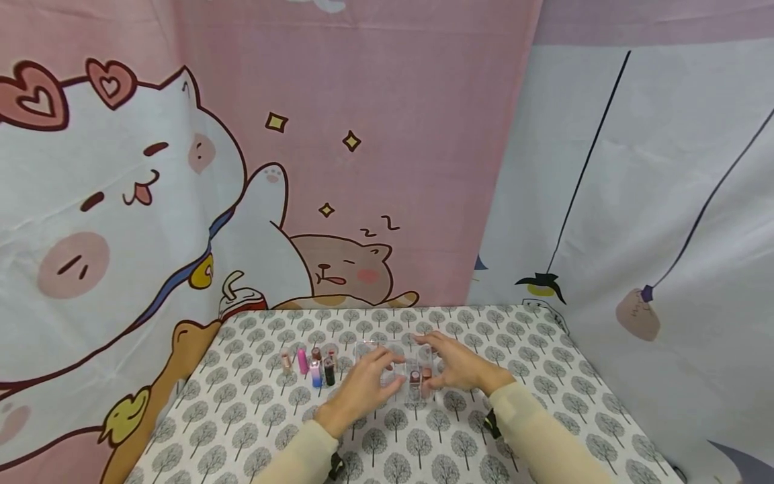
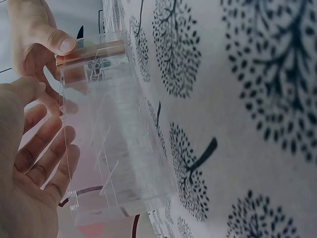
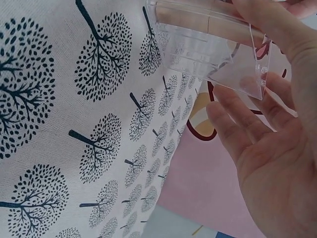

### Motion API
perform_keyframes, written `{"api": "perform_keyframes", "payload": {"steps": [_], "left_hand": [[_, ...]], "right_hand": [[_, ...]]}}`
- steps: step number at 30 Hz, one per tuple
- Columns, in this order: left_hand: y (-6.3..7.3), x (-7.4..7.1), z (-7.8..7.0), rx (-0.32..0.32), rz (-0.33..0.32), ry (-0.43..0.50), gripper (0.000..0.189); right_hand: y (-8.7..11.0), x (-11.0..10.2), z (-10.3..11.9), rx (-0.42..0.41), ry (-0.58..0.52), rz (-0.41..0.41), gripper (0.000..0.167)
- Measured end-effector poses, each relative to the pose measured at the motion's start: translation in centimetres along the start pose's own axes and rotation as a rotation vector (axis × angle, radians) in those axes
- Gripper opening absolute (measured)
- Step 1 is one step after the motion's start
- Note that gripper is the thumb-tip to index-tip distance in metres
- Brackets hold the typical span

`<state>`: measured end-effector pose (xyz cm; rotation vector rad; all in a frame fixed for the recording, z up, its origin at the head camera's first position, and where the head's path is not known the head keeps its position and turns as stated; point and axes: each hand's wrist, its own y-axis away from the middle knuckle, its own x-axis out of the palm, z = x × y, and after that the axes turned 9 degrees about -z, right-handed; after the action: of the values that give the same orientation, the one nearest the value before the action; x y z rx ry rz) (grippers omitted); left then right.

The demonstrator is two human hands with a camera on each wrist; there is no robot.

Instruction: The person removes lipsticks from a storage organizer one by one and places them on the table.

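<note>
Covering part of clear organizer (image 1: 413,363): left hand (image 1: 365,378), fingers spread. Right hand (image 1: 461,364) wide; thumb contact unclear.

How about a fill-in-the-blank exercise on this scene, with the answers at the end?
The clear organizer stands on a cloth printed with ____.
Between the left hand and the right hand, the ____ is nearer the loose tubes.
The pink backdrop shows ____ yellow sparkles.

Missing words: trees; left; three.

Gap between tubes (image 1: 316,372) and organizer (image 2: 119,134); left hand (image 1: 367,380) blocks near end.
</note>
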<state>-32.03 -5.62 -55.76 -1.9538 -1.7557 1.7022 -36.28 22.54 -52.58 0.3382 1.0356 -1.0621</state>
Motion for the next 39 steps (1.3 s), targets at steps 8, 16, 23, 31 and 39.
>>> {"api": "perform_keyframes", "payload": {"steps": [8, 16, 23, 31, 39], "left_hand": [[-0.3, 0.9, -0.1, -0.003, 0.029, 0.021, 0.037], [-0.4, 2.0, -0.5, -0.067, 0.082, 0.011, 0.038], [-0.6, 2.6, -0.5, -0.065, 0.070, 0.032, 0.036], [-0.7, 2.8, -0.5, -0.056, 0.061, 0.032, 0.030], [-0.8, 2.7, -0.6, -0.062, 0.061, 0.031, 0.028]], "right_hand": [[0.2, -0.1, 0.2, 0.015, 0.001, 0.000, 0.115], [0.3, 0.0, 0.1, 0.018, -0.032, 0.001, 0.114], [0.3, 0.1, -0.1, 0.014, -0.028, -0.004, 0.114], [0.3, 0.1, -0.1, -0.001, -0.031, -0.005, 0.111], [0.1, 0.3, -0.4, -0.007, -0.043, -0.007, 0.112]]}}
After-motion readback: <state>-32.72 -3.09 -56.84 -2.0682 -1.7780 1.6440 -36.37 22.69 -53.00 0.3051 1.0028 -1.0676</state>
